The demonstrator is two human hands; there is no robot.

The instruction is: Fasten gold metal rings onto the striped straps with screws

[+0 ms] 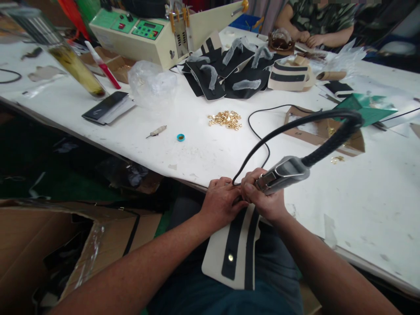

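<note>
A beige panel with two black strips (pixel 213 258) lies across my lap, its far end against the table edge. One strip bears a round gold stud (pixel 230 257). My left hand (pixel 220 201) is closed on the far part of this panel, fingers bent over its edge. Just beside it, my right hand (pixel 262 197) wraps round a grey corded power tool (pixel 284 175) that looks like an electric screwdriver, with a metal lever along its side. The tool slants down toward the panel; its tip is hidden by my hands. A thick black cord (pixel 315 118) arches from its top.
On the white table (pixel 197 153) lie a pile of small gold fittings (pixel 226 120), a blue cap (pixel 180 137), a small pointed tool (pixel 157 131), black panels (pixel 210 78), a cardboard tray (pixel 308 131) and a machine (pixel 138 35). A person in camouflage (pixel 320 22) sits opposite. An open carton (pixel 131 232) stands lower left.
</note>
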